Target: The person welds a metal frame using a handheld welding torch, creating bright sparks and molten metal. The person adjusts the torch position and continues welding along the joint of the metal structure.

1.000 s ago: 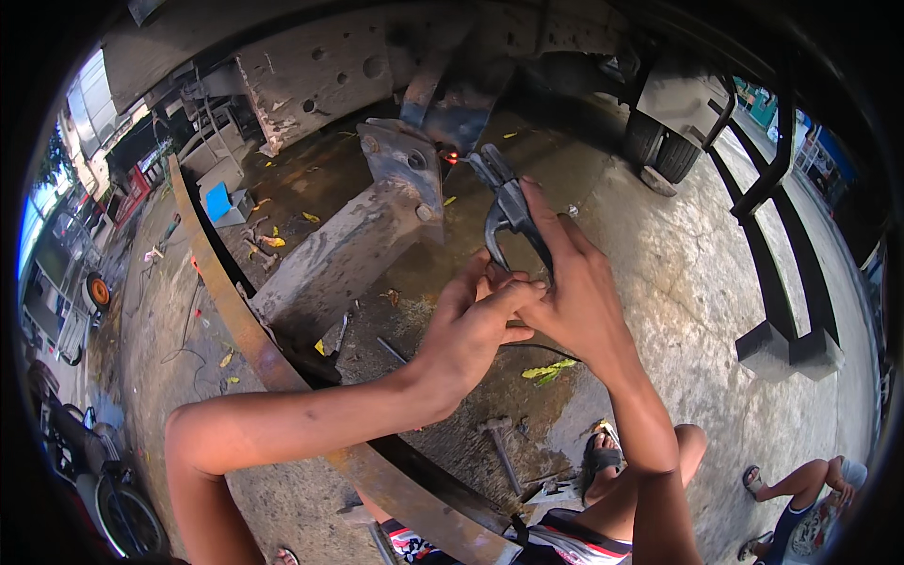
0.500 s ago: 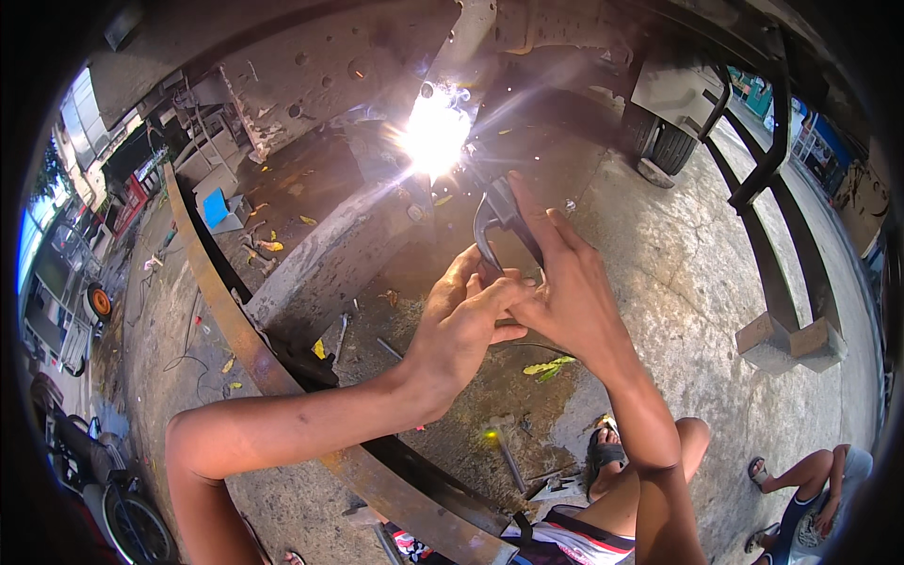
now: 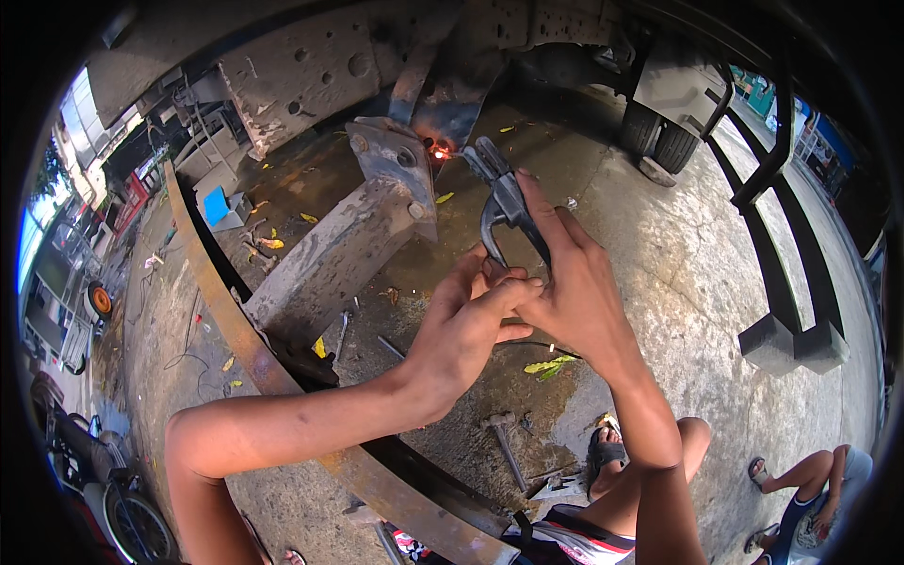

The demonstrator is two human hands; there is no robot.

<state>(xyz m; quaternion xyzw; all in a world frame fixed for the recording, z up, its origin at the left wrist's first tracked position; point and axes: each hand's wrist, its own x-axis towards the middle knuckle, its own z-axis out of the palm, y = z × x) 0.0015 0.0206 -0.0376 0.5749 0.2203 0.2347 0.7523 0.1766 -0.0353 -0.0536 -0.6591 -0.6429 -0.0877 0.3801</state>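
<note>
My right hand (image 3: 582, 287) is closed round the handle of a black welding electrode holder (image 3: 509, 202), its index finger stretched along the side. Against its lower end my left hand (image 3: 460, 328) is closed too, fingers curled at the grip and touching the right hand. The holder's jaws point up and left, just short of a small glowing orange spot (image 3: 439, 152) on the metal joint. Beside that spot is a worn steel bracket plate (image 3: 377, 151) with holes, fixed to the end of a thick grey beam (image 3: 325, 247). I cannot make out an electrode in the jaws.
A long rusty steel rail (image 3: 226, 311) curves past on the left, under my left forearm. A hammer (image 3: 507, 450) lies on the concrete below my hands. Overhead runs a vehicle frame (image 3: 311, 85); tyres (image 3: 673, 148) stand at far right. Another person (image 3: 815, 504) sits at lower right.
The bright welding arc and its sparks have gone out, leaving a small glow at the joint. The electrode holder has tipped slightly, its jaws now in plain sight; both hands are nearly still.
</note>
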